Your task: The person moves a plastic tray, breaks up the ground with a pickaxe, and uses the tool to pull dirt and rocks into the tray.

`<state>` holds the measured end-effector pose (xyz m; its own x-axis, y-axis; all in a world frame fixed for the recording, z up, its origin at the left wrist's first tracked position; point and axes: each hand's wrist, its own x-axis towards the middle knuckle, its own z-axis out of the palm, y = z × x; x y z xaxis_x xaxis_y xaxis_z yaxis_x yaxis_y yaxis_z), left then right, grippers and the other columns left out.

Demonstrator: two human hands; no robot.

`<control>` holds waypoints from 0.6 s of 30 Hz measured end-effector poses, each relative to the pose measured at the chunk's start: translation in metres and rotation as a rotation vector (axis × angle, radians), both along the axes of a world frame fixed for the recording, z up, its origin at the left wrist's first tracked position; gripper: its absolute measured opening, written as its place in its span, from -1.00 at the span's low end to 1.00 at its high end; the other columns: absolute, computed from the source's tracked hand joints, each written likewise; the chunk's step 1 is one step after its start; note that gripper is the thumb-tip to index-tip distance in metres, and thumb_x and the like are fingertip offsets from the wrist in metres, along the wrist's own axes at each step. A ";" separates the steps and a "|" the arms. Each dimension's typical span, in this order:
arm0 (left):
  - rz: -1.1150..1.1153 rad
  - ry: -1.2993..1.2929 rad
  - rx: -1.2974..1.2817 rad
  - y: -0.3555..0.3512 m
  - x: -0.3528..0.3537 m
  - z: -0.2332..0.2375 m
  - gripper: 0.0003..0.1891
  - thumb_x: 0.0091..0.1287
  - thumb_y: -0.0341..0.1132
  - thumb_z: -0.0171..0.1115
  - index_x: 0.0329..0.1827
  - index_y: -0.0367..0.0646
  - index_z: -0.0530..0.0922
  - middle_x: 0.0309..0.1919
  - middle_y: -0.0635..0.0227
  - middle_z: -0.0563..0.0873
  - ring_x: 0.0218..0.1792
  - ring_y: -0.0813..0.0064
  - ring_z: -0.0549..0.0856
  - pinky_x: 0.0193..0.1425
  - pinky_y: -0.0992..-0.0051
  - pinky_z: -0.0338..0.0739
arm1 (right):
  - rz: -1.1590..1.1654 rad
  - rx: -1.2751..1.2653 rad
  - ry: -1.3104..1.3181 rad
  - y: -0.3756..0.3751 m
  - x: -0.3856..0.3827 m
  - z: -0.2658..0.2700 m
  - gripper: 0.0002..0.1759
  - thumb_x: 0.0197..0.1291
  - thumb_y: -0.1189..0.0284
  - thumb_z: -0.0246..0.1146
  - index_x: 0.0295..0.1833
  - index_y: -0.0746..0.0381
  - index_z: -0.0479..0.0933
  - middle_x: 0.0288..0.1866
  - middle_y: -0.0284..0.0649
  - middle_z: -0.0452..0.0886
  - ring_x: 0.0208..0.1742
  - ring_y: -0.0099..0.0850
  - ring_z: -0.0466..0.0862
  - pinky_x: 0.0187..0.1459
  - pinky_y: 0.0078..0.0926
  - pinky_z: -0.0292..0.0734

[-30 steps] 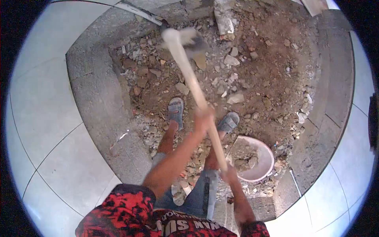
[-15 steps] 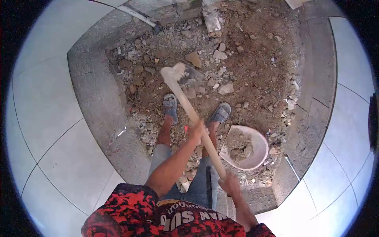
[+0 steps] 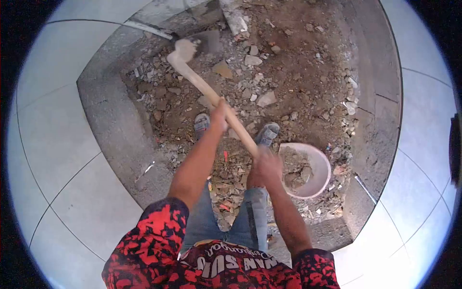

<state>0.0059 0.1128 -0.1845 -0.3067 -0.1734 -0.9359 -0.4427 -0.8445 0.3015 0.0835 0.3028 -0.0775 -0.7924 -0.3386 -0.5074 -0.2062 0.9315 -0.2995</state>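
A hoe [image 3: 195, 81] with a pale wooden handle slants across the pit, its head at the upper left. The flat metal blade is blurred and stands out to the right of the head, over the rubble. My left hand [image 3: 219, 115] is closed round the middle of the handle. Lower down, near the handle's end, my right hand [image 3: 267, 166] grips it too and is slightly smeared by motion. Just right of my right hand sits a pinkish scoop-shaped basket [image 3: 321, 168] with soil and lumps in it. My sandalled feet stand on the rubble below the handle.
Broken stones and loose soil [image 3: 308, 72] fill the pit. A rough concrete border [image 3: 110, 111] surrounds it, with pale floor tiles [image 3: 57, 144] outside. A pipe [image 3: 149, 30] lies at the upper left edge. A concrete stub [image 3: 234, 19] juts in at the top.
The hoe has moved up and away from me, its head now farther to the upper left. Both hands have gone forward with it. The view has shifted slightly.
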 end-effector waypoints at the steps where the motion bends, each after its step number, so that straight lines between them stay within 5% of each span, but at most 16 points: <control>1: -0.008 -0.004 0.003 -0.001 -0.007 -0.011 -0.65 0.22 -0.05 0.08 -0.38 -0.18 0.31 -0.66 0.27 0.46 -0.67 0.35 0.47 -0.57 0.30 0.46 | 0.044 -0.025 0.092 -0.009 -0.009 -0.011 -0.62 -0.05 0.39 0.15 -0.04 0.21 0.35 -0.38 -0.20 0.52 -0.36 -0.26 0.58 -0.31 -0.28 0.41; 3: -0.188 -0.062 -0.186 0.003 -0.002 -0.036 -0.64 0.21 -0.03 0.10 -0.34 -0.19 0.32 -0.60 0.26 0.46 -0.62 0.34 0.50 -0.54 0.28 0.48 | 0.080 0.051 0.002 -0.010 -0.006 -0.016 -0.61 -0.04 0.41 0.13 -0.02 0.22 0.34 -0.40 -0.20 0.52 -0.36 -0.26 0.58 -0.30 -0.28 0.41; 6: -0.210 -0.042 -0.100 0.054 0.049 -0.054 -0.64 0.19 -0.03 0.13 -0.32 -0.18 0.33 -0.58 0.27 0.44 -0.63 0.34 0.50 -0.56 0.30 0.48 | 0.041 0.056 -0.097 0.030 0.016 0.002 -0.56 -0.03 0.40 0.11 0.04 0.23 0.34 -0.44 -0.18 0.53 -0.39 -0.25 0.60 -0.30 -0.24 0.44; 16: -0.216 -0.324 0.351 0.224 0.175 0.034 -0.69 0.26 -0.12 0.04 -0.08 -0.12 0.33 -0.51 0.29 0.45 -0.51 0.30 0.54 -0.43 0.25 0.49 | 0.245 0.362 -0.228 0.169 0.101 0.124 -0.52 -0.02 0.36 0.11 0.08 0.24 0.32 -0.44 -0.18 0.57 -0.40 -0.25 0.61 -0.37 -0.25 0.48; 18: -0.254 -0.415 0.439 0.234 0.191 0.045 -0.67 0.27 -0.14 0.03 -0.02 -0.12 0.30 -0.44 0.26 0.46 -0.45 0.29 0.55 -0.39 0.22 0.49 | 0.173 0.469 -0.565 0.168 0.106 0.143 -0.45 -0.07 0.37 0.12 0.13 0.21 0.29 -0.34 -0.11 0.56 -0.31 -0.19 0.60 -0.20 -0.14 0.42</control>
<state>0.1967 0.3467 -0.1393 0.1136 0.2821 -0.9526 -0.6500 -0.7041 -0.2860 0.1895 0.4709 0.0656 -0.3240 -0.0829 -0.9424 -0.2943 0.9556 0.0170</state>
